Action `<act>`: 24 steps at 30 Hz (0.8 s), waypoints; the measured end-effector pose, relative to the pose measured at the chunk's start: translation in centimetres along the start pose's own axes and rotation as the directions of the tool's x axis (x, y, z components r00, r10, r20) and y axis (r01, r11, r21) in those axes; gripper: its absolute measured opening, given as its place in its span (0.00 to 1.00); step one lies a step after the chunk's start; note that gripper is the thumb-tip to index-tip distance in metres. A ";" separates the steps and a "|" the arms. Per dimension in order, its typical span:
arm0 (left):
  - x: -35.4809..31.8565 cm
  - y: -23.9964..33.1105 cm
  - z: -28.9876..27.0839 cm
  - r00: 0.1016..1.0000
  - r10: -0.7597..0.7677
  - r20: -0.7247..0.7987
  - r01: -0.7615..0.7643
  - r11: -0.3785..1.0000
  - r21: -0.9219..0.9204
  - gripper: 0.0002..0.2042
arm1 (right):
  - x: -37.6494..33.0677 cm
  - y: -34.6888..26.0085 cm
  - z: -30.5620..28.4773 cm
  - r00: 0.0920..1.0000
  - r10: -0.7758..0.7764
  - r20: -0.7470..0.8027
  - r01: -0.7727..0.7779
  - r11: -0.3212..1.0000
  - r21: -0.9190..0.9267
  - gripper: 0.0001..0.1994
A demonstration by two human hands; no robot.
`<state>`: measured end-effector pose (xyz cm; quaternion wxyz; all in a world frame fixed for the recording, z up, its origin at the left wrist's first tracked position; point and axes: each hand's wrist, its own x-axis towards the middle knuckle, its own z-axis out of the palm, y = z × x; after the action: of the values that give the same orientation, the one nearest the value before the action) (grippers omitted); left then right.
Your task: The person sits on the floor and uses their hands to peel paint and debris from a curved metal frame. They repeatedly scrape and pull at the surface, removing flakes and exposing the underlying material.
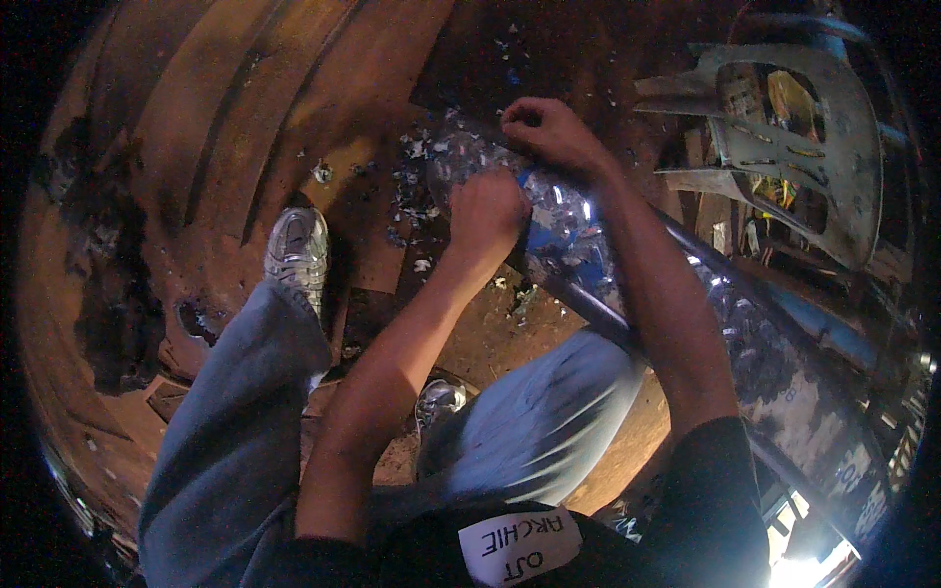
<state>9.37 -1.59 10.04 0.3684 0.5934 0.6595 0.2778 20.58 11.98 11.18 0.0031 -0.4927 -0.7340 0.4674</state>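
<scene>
A long panel (pixel 784 392) with dark raised edges runs from the far middle to the near right, past my right leg. Its surface is patchy grey, white and blue, with shiny crumpled bits near my hands. My left hand (pixel 487 211) is closed in a fist at the panel's far end; whatever its fingers hold, if anything, is hidden. Just beyond it, at the panel's far right edge, my right hand (pixel 557 135) is curled, with thumb and forefinger bent into a loop. I cannot make out anything in that pinch.
Small pale and blue flakes (pixel 417 191) litter the brown floor by the panel's far end. A grey plastic chair (pixel 853 162) lies tipped at the far right, among assorted clutter. Bent brown sheets (pixel 211 98) cover the far left, near a dark heap (pixel 108 284). My silvery shoe (pixel 297 245) rests left of the flakes.
</scene>
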 end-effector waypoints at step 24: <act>-1.2 -0.6 0.2 0.966 0.044 -0.256 -0.138 0.922 -0.361 0.09 | -0.7 -1.1 -0.3 1.000 -0.001 -0.008 0.001 1.000 -0.030 0.12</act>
<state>9.21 -2.88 9.60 0.3783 0.5032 0.6058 0.4866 20.32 11.60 12.39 -0.0013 -0.4942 -0.7411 0.4545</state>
